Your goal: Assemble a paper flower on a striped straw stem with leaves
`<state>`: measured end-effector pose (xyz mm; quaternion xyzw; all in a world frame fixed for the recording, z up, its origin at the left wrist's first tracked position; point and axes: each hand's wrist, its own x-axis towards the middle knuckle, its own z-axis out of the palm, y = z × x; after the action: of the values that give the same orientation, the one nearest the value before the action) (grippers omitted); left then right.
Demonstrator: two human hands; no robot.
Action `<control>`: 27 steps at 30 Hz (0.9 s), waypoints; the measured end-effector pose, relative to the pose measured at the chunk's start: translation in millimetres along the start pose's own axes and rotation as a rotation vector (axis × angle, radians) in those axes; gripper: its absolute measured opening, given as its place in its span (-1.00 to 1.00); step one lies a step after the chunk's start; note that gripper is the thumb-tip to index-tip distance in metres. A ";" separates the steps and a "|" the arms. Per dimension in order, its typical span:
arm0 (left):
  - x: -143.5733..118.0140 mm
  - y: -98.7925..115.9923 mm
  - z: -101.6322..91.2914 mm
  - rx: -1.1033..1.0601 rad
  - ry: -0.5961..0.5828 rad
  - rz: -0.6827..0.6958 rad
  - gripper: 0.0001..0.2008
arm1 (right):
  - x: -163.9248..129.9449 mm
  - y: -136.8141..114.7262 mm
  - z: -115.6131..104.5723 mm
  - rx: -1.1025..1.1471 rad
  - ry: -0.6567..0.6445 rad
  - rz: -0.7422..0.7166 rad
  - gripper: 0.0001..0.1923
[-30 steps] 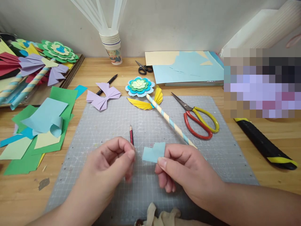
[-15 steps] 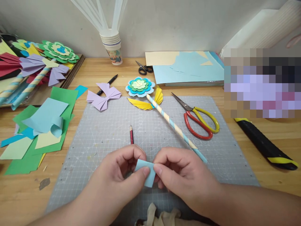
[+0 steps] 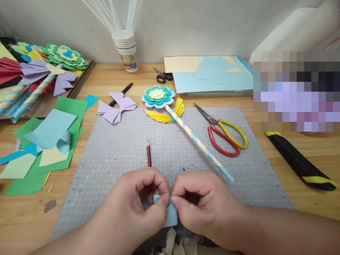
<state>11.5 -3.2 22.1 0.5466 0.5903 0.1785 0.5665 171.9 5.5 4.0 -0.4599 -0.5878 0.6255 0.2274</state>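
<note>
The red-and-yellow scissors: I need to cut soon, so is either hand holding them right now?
No: the scissors lie on the cutting mat, while both hands pinch a light blue paper piece.

A light wooden desk [image 3: 297, 198] stands against a plain pale grey wall [image 3: 186, 24], evenly lit, with soft shadows. A grey gridded cutting mat [image 3: 111, 148] covers the desk's middle. At far right, a white ribbed panel [image 3: 300, 32], possibly corrugated board, leans toward the wall. No window or floor is visible.
</note>
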 end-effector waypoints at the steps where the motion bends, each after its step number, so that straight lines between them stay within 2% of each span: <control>1: -0.2 0.1 -0.2 -0.002 0.004 -0.015 -0.91 | 0.0 0.0 -0.1 -0.002 0.006 -0.001 -0.84; 5: 1.7 1.1 -5.1 0.005 0.059 -0.027 -0.88 | 0.8 -3.8 -1.7 0.029 0.060 0.001 -0.84; 9: 2.5 -0.5 -13.5 -0.008 0.164 0.079 -0.87 | 2.0 -7.8 -5.6 0.146 0.114 0.037 -0.83; 11: 0.5 -2.3 -15.3 -0.029 0.227 0.167 -0.94 | 2.6 -6.7 -7.8 0.254 0.089 0.128 -0.84; 13: -2.6 -3.2 -14.4 0.004 0.266 0.304 -0.87 | 3.6 -4.1 -9.3 0.390 0.028 0.231 -0.84; 16: -6.7 -1.3 -10.1 0.189 0.300 0.523 -0.76 | 5.8 -0.5 -9.6 0.588 -0.072 0.338 -0.83; 18: -7.4 0.8 -8.1 0.286 0.300 0.581 -0.79 | 7.2 0.5 -9.0 0.665 -0.123 0.384 -0.83; 20: -6.1 1.9 -8.0 0.285 0.264 0.573 -0.81 | 7.8 0.9 -8.2 0.682 -0.163 0.407 -0.83; 22: -3.3 1.4 -9.1 0.187 0.197 0.497 -0.86 | 7.3 1.0 -7.2 0.656 -0.174 0.385 -0.80; 24: 0.3 -0.2 -10.1 0.030 0.160 0.344 -0.92 | 5.6 1.3 -6.0 0.595 -0.154 0.318 -0.77; 27: 4.6 -2.4 -9.6 -0.190 0.159 0.114 -0.91 | 1.2 2.1 -4.3 0.439 -0.109 0.178 -0.81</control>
<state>3.3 3.9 20.8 0.5071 0.5817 0.3081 0.5564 175.5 8.4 2.2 -0.4150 -0.4066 0.7797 0.2338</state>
